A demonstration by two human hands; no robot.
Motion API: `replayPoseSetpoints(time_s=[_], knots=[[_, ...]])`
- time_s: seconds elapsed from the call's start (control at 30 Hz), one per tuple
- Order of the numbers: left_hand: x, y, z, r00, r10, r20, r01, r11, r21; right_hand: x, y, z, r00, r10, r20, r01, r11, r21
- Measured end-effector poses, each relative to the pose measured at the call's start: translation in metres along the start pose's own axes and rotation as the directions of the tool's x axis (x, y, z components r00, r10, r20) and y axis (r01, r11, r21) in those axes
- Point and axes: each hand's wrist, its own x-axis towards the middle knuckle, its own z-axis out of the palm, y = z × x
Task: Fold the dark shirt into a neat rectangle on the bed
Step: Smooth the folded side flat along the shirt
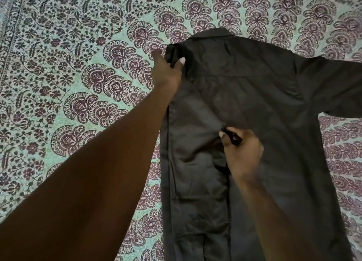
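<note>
The dark shirt [260, 96] lies back-up on the bed, collar at the far end. Its left side and sleeve are folded inward as a long panel over the body; its right sleeve stretches out flat toward the right edge of view. My left hand [166, 71] pinches the folded edge at the left shoulder, thumb on top of the cloth. My right hand [242, 153] is closed on the inner edge of the folded panel near the shirt's middle, with a bit of dark cloth between thumb and fingers.
The bed is covered by a pale green sheet [78, 74] printed with maroon paisley fans and a leafy border. The sheet spreads wide to the left and beyond the collar. The shirt's hem runs out of view at the bottom.
</note>
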Motion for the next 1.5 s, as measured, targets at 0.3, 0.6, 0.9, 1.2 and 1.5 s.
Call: replayPoseSetpoints(time_s=[0.3,0.6,0.9,1.2,1.5], knots=[[0.026,0.012,0.008,0.985,-0.064,-0.163,0.069,0.997,0.026,-0.003,0.043,0.014,0.935,-0.351,0.042,0.349,0.898,-0.269],[0.032,-0.004,0.01,0.995,0.0,-0.102,-0.001,1.0,-0.018,-0.007,0.052,0.021,0.916,-0.401,0.027,0.385,0.856,-0.345],[0.021,-0.012,0.011,0.977,0.053,0.209,-0.034,0.995,-0.093,-0.006,0.051,0.015,0.933,-0.361,-0.016,0.345,0.904,-0.251],[-0.115,-0.054,-0.012,0.903,0.421,0.086,-0.429,0.874,0.228,-0.019,0.036,-0.012,0.866,-0.488,0.104,0.486,0.78,-0.394],[-0.197,-0.11,-0.062,0.69,0.186,0.699,-0.637,0.614,0.466,-0.036,0.073,-0.046,0.693,-0.54,0.477,0.72,0.492,-0.489]])
